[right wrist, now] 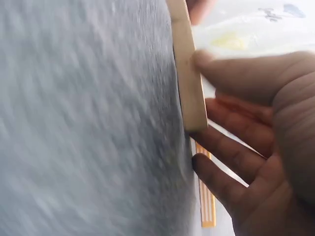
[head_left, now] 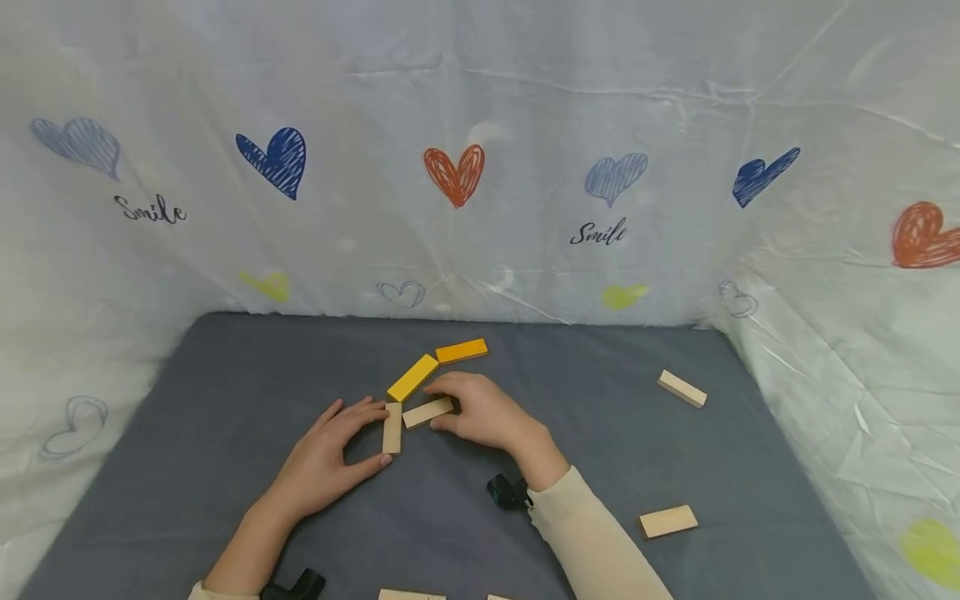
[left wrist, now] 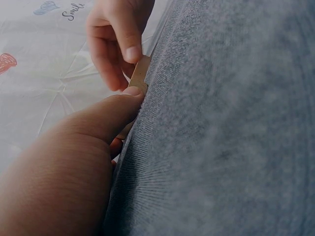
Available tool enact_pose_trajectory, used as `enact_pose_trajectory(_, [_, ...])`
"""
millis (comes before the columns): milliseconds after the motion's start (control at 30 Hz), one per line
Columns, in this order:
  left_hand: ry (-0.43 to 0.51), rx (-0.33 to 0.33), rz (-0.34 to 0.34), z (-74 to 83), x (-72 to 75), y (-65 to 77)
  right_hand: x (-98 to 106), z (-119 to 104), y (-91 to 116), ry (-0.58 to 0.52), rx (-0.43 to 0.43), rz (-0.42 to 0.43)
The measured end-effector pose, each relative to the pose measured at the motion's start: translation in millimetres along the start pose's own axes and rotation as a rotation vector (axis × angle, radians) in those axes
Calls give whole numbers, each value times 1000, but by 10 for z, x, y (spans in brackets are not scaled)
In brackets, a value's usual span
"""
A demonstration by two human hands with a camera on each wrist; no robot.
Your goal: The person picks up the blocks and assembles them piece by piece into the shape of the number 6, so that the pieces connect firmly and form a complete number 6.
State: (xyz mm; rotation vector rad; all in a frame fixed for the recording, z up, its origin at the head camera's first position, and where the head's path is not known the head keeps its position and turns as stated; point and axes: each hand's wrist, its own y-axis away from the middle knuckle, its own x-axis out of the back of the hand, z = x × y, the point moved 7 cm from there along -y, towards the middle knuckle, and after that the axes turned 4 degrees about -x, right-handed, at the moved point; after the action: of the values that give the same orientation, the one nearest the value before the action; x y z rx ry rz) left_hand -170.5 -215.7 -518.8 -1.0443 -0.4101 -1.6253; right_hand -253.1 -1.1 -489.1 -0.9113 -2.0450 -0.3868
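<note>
My left hand (head_left: pixel 322 462) holds a plain wooden block (head_left: pixel 392 429) by its ends, thumb at the near end and fingers at the far end. Just right of it, my right hand (head_left: pixel 483 412) pinches another plain block (head_left: pixel 426 413) between thumb and fingers; its left end lies close to the first block. In the right wrist view this second block (right wrist: pixel 189 73) rests along the grey cloth, with the thumb against its side. Beyond the hands, a yellow block (head_left: pixel 412 378) slants up to an orange-yellow block (head_left: pixel 462 351), their ends meeting or nearly so.
On the grey cloth (head_left: pixel 570 383), one plain block (head_left: pixel 682 388) lies at the far right and another (head_left: pixel 668 522) nearer on the right. Two more blocks, one of them pale (head_left: pixel 411 595), are cut off by the bottom edge. A white sheet with hearts (head_left: pixel 517 108) hangs behind.
</note>
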Motion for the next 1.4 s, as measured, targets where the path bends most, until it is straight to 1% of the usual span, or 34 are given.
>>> enact_pose_trajectory(133, [-7,-7,-1,17,22,-26,60,17,-19,-45,-18,-11])
enact_pose_trajectory(267, [-10,1,-2,16,35,-27,114,25,-19,-75,-26,-12])
enact_pose_trajectory(600, [-12,15,2,10,30,-24,290,140,130,-126,-42,71])
enact_pose_trajectory(833, [-20,9,13,6,77,-7,522,178,274,-186,-48,115])
enact_pose_trajectory(1033, [-25,12,0,0,23,6,691,257,472,-174,-87,141])
enact_pose_trajectory(1200, [-10,16,-1,9,-14,22,813,345,642,-140,-95,182])
enact_pose_trajectory(1400, [-3,26,-7,24,-16,46,911,469,798,-103,-104,217])
